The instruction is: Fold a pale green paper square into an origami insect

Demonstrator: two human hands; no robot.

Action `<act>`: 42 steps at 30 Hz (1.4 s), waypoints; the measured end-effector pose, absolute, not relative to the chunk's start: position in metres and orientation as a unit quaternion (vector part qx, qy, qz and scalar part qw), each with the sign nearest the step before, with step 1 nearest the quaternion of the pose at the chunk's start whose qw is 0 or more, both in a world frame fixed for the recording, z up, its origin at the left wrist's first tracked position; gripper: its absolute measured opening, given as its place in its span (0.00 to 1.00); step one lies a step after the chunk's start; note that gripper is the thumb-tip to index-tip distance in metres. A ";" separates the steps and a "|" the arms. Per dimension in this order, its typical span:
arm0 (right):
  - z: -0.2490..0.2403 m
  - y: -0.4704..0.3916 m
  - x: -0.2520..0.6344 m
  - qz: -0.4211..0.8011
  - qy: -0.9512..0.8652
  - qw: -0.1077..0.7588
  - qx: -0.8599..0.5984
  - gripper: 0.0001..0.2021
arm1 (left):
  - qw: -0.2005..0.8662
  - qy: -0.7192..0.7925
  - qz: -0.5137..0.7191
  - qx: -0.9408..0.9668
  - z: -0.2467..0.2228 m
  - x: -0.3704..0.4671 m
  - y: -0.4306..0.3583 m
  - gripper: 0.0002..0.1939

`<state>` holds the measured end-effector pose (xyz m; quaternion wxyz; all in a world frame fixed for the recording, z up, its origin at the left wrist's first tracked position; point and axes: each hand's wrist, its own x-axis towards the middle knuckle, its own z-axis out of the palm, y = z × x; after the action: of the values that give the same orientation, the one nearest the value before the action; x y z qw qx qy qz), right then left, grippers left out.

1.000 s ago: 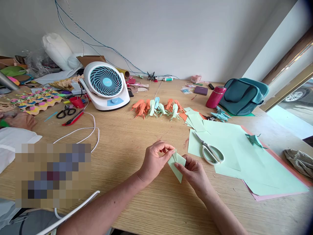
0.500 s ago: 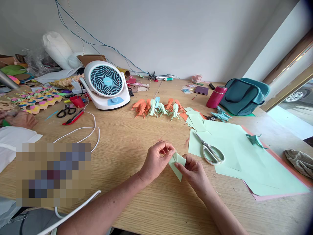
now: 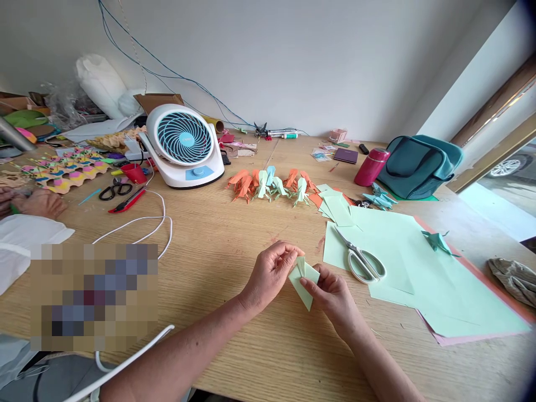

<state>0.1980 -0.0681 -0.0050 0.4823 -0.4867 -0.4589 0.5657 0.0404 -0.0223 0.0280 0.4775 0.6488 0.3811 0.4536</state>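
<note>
A small pale green folded paper (image 3: 302, 289) is held between my two hands above the wooden table. My left hand (image 3: 271, 274) pinches its upper corner, where a narrow flap stands up. On the other edge, my right hand (image 3: 330, 290) grips the paper with the thumb flat on its face and the fingers behind. White-handled scissors (image 3: 365, 264) lie to the right on large pale green sheets (image 3: 435, 279). Beyond my hands stands a row of folded orange (image 3: 242, 184) and pale green paper figures (image 3: 300, 192), with cut paper squares (image 3: 336, 206) beside them.
A white fan (image 3: 184, 145) stands at the back left, its white cable looping across the table. Black scissors (image 3: 115, 190) and a red cutter (image 3: 128, 200) lie near it. Another person's hands (image 3: 39, 202) are at the far left. A pink bottle (image 3: 371, 167) and teal bag (image 3: 416, 166) stand right.
The narrow flap at the top of the folded paper looks wider and more spread under my left fingers. Both hands stay in nearly the same place.
</note>
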 end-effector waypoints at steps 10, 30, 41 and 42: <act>-0.013 -0.069 0.198 0.574 -0.481 0.469 -0.467 0.20 | 0.476 0.394 0.462 0.637 0.021 0.041 -0.020 0.10; -0.011 -0.068 0.198 0.584 -0.449 0.484 -0.472 0.21 | 0.547 0.392 0.463 0.577 0.016 0.041 -0.016 0.15; -0.010 -0.067 0.198 0.558 -0.479 0.468 -0.491 0.20 | 0.569 0.400 0.425 0.580 0.013 0.045 -0.022 0.15; -0.010 -0.068 0.198 0.555 -0.485 0.463 -0.492 0.20 | 0.566 0.400 0.428 0.580 0.013 0.045 -0.022 0.15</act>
<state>0.1979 -0.0675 -0.0097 0.4631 -0.4924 -0.4849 0.5550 0.0450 -0.0219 0.0130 0.5657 0.5803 0.4001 0.4279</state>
